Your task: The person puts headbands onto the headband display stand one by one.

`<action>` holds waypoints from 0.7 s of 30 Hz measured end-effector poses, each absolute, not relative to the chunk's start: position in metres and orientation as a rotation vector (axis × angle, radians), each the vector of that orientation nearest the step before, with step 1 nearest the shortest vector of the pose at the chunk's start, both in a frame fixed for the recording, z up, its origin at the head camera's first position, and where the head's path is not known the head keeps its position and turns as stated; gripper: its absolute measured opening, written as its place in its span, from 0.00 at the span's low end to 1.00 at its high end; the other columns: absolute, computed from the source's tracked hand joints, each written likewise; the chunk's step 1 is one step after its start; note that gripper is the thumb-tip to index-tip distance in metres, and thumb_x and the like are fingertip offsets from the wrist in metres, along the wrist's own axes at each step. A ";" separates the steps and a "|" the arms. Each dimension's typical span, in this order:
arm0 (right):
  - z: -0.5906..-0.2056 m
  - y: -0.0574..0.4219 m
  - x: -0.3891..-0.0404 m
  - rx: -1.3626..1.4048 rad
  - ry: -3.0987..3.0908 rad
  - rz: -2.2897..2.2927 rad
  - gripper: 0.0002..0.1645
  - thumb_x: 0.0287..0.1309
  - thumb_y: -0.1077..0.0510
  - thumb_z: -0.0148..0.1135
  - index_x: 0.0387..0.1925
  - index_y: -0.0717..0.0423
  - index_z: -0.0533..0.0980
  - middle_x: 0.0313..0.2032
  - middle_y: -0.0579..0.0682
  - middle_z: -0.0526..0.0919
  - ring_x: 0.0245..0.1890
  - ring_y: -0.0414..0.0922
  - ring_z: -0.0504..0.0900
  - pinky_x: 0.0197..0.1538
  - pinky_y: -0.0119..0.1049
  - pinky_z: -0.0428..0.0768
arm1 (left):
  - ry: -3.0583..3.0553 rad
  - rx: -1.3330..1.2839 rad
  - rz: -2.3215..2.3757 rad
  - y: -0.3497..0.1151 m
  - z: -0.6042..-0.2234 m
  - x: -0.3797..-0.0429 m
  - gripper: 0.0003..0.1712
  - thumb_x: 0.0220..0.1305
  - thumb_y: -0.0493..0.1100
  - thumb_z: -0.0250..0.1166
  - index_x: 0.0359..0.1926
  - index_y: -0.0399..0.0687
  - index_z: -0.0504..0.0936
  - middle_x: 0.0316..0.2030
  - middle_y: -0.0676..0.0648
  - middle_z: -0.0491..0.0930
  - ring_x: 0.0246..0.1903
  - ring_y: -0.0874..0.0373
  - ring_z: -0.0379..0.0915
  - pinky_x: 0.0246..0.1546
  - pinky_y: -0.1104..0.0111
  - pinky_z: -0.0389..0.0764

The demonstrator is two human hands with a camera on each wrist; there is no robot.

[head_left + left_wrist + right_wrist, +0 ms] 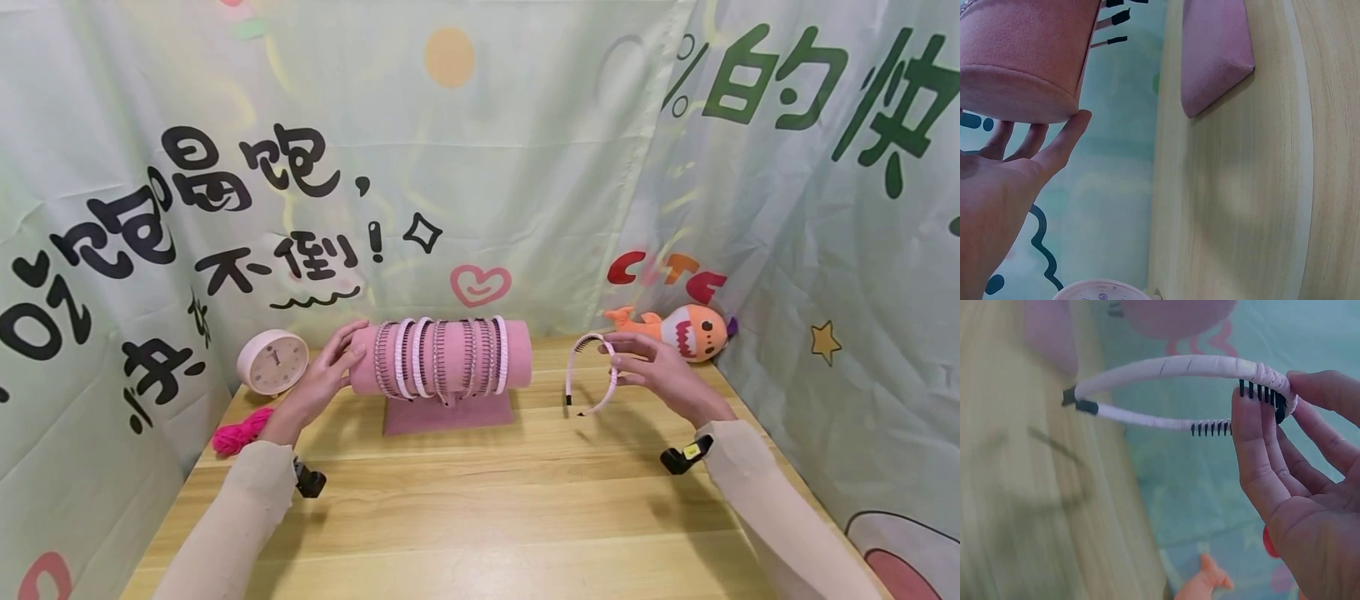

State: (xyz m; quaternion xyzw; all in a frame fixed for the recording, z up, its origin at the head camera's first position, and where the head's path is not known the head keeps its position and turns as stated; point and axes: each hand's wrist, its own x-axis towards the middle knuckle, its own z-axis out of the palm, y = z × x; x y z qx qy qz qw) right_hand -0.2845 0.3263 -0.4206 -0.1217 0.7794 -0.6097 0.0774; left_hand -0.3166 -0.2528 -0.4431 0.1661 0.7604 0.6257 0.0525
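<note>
A pink padded headband stand (517, 354) carries several pink and white headbands (416, 358) round its horizontal roll. My left hand (330, 367) touches the roll's left end, its fingers fairly straight. The left wrist view shows that hand (1004, 194) against the rim of the roll's round end (1019, 94). On the right, my right hand (660, 375) pinches a pale pink headband (611, 379) and holds it above the table. In the right wrist view, the headband (1147, 369) has black comb teeth inside and dark tips, with the thumb and fingers gripping its curved top.
A pink round clock (272, 362) and a bright pink yarn bundle (240, 432) stand by my left arm. Behind my right hand lies an orange plush toy (693, 332). Printed cloth (525, 192) encloses the back and sides of the wooden table (480, 517).
</note>
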 end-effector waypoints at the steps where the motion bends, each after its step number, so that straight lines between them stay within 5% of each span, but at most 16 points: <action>1: -0.419 0.323 -0.286 -0.364 2.330 -1.830 0.37 0.79 0.51 0.66 0.79 0.60 0.67 0.68 0.49 0.81 0.58 0.39 0.86 0.57 0.37 0.90 | 2.313 0.505 1.904 -0.253 -0.443 -0.316 0.34 0.89 0.55 0.49 0.87 0.61 0.52 0.85 0.41 0.50 0.73 0.55 0.63 0.61 0.71 0.80; 10: -0.404 0.297 -0.293 -0.380 2.335 -1.778 0.40 0.76 0.47 0.69 0.80 0.59 0.67 0.73 0.60 0.76 0.59 0.40 0.85 0.60 0.43 0.90 | 2.312 0.509 1.906 -0.252 -0.441 -0.316 0.34 0.89 0.55 0.50 0.87 0.62 0.53 0.85 0.41 0.51 0.72 0.56 0.64 0.61 0.70 0.80; 21: -0.392 0.266 -0.301 -0.456 2.292 -1.791 0.35 0.77 0.51 0.68 0.78 0.56 0.70 0.73 0.62 0.76 0.60 0.45 0.85 0.61 0.49 0.89 | 2.308 0.508 1.899 -0.253 -0.442 -0.315 0.35 0.89 0.54 0.48 0.88 0.61 0.51 0.85 0.41 0.50 0.71 0.58 0.65 0.60 0.72 0.81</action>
